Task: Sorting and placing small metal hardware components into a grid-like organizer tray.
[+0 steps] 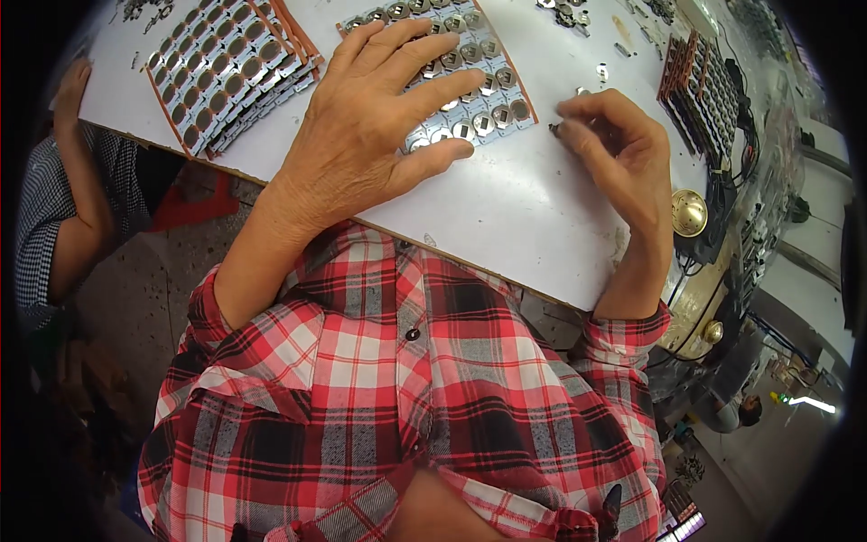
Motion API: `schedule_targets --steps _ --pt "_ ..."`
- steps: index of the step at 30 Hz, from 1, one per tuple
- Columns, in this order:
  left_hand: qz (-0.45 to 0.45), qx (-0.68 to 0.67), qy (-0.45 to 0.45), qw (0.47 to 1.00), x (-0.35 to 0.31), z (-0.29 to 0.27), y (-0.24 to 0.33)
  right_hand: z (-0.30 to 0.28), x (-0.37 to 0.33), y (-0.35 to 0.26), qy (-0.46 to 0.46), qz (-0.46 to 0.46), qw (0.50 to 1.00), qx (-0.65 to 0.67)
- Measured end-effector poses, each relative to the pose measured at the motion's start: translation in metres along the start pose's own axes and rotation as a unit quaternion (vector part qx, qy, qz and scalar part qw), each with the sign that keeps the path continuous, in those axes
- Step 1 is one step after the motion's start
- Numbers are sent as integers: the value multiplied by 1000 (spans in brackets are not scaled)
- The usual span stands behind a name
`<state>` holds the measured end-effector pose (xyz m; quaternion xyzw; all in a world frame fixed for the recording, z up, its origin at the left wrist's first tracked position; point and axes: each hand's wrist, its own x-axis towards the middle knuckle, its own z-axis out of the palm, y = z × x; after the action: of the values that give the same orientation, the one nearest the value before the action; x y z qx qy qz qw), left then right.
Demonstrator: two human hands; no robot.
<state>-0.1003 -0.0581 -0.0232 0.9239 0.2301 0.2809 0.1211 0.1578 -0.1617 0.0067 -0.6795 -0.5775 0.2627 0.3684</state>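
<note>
My left hand [361,113] lies with fingers spread over a panel of small circuit boards [517,83] with an orange edge. Rows of round, shiny metal pieces sit on this panel, and my hand hides part of them. Just right of the panel, my right hand [628,149] is closed in a pinch above the white table [488,208]. A tiny dark piece [554,129] shows at its thumb and index fingertips, too small to name. Close to those fingertips lies a loose silvery metal piece [583,91].
Similar panels are stacked at the left [217,59] and stand in another stack at the right [704,95]. Loose metal parts [567,14] lie at the far side. A brass-coloured dome [689,212] and cables are beyond my right wrist. Another person [81,199] is at the left.
</note>
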Motion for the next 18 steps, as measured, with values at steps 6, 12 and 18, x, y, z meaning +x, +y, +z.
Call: schedule_targets --steps 6,12,18 --pt "0 5 -2 1000 1 0 1 -5 -2 -3 -74 43 996 -16" --pt "-4 9 -2 1000 1 -1 2 9 1 -14 -69 110 973 189" --pt "-3 2 7 1000 1 1 1 16 -2 -14 -38 64 997 -5"
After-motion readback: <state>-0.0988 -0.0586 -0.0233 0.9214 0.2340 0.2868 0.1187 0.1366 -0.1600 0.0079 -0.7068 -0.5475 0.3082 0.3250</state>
